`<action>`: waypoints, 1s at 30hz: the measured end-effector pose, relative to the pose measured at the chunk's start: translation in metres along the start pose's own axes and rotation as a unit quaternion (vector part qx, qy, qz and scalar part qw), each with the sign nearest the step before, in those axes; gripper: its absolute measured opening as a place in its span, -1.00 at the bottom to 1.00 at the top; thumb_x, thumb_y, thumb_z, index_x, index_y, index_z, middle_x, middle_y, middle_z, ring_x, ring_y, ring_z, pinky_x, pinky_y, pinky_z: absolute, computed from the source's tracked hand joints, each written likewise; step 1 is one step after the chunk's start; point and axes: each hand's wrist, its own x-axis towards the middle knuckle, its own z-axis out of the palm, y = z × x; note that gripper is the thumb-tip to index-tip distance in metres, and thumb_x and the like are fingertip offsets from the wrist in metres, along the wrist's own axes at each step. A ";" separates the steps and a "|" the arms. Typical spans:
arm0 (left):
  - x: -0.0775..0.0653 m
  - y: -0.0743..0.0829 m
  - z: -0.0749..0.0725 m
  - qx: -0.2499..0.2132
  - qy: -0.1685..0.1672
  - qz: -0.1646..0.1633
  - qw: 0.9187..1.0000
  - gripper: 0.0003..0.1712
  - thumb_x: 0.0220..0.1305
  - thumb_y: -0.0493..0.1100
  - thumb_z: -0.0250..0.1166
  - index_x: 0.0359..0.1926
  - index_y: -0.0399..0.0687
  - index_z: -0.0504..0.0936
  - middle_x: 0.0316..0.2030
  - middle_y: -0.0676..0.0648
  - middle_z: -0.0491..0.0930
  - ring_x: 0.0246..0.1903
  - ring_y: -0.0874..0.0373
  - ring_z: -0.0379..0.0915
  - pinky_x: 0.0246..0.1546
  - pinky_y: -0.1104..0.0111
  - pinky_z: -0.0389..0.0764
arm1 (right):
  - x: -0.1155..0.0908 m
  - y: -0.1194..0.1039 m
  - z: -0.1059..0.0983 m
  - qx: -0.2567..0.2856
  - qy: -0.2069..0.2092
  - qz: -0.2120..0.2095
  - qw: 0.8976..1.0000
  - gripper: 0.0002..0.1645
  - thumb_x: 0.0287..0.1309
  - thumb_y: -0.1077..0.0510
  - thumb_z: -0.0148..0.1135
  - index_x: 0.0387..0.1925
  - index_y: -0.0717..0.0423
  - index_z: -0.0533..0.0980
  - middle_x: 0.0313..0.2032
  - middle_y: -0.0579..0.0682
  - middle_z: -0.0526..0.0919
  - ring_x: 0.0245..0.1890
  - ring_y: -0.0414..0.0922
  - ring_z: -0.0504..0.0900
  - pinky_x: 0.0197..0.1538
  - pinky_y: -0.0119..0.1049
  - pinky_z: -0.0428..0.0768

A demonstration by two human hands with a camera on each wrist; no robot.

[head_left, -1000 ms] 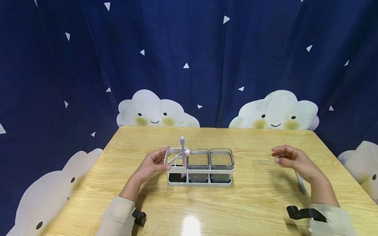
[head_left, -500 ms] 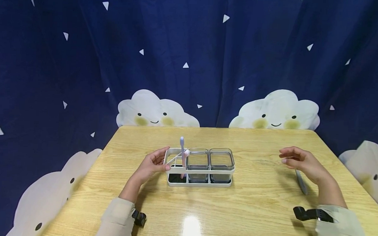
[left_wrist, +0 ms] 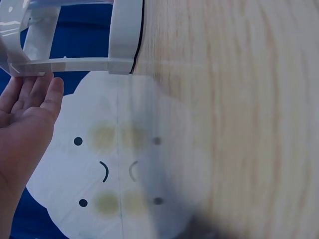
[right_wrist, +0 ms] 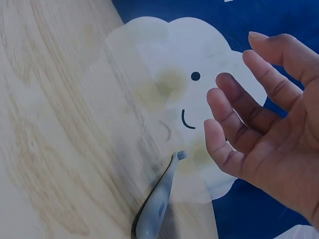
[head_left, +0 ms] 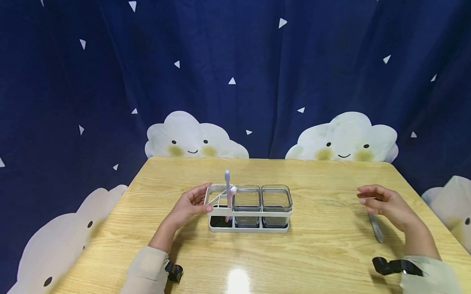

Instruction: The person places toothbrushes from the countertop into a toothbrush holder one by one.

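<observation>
My left hand [head_left: 188, 206] holds the left end of a white toothbrush holder [head_left: 256, 213], thumb at the front rail and fingers round the far side. In the left wrist view the fingertips meet the end frame of the holder [left_wrist: 124, 40]. A lavender toothbrush [head_left: 227, 178] and a pink toothbrush [head_left: 229, 201] stand in its left compartment. Over the right side of the table my right hand [head_left: 387, 207] hovers with loosely bent fingers and nothing in them. Below it lies a grey toothbrush [head_left: 376, 230], bristles up in the right wrist view [right_wrist: 159, 199].
Two clear square cups, a middle one [head_left: 247, 203] and a right one [head_left: 276, 200], fill the other compartments. The wooden table [head_left: 313, 262] ends at a dark blue curtain [head_left: 238, 56] printed with clouds. Both wrists wear black cameras.
My right hand has moved to the right, over the grey toothbrush on the table, showing more of its handle. The left hand and the holder have stayed in place.
</observation>
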 end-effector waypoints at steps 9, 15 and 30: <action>0.000 0.000 0.002 0.003 -0.006 0.002 1.000 -0.09 -0.04 -0.36 0.42 0.34 -0.28 0.20 0.22 -0.33 0.29 0.23 -0.31 0.09 0.16 0.28 0.30 | 0.000 0.037 -0.023 0.043 -0.007 -0.016 0.999 -0.59 0.24 0.27 0.12 0.12 0.24 0.40 -0.10 -0.12 0.57 -0.15 -0.27 0.56 -0.22 -0.30 0.61; 0.000 0.000 0.001 0.007 -0.007 0.001 1.000 -0.09 -0.04 -0.32 0.43 0.34 -0.28 0.20 0.21 -0.32 0.30 0.22 -0.32 0.11 0.11 0.33 0.36 | -0.003 0.036 -0.025 0.018 0.024 0.002 1.000 -0.65 0.23 0.31 0.12 0.06 0.11 0.47 -0.17 -0.18 0.59 -0.21 -0.33 0.56 -0.27 -0.33 0.62; 0.000 0.001 0.001 -0.012 -0.011 -0.002 1.000 -0.10 -0.03 -0.39 0.40 0.34 -0.33 0.17 0.22 -0.35 0.28 0.21 -0.36 0.09 0.06 0.33 0.41 | -0.004 0.050 -0.032 0.105 0.060 0.059 0.991 -0.68 0.19 0.30 0.18 -0.11 -0.15 0.56 -0.27 -0.18 0.64 -0.30 -0.23 0.63 -0.34 -0.33 0.61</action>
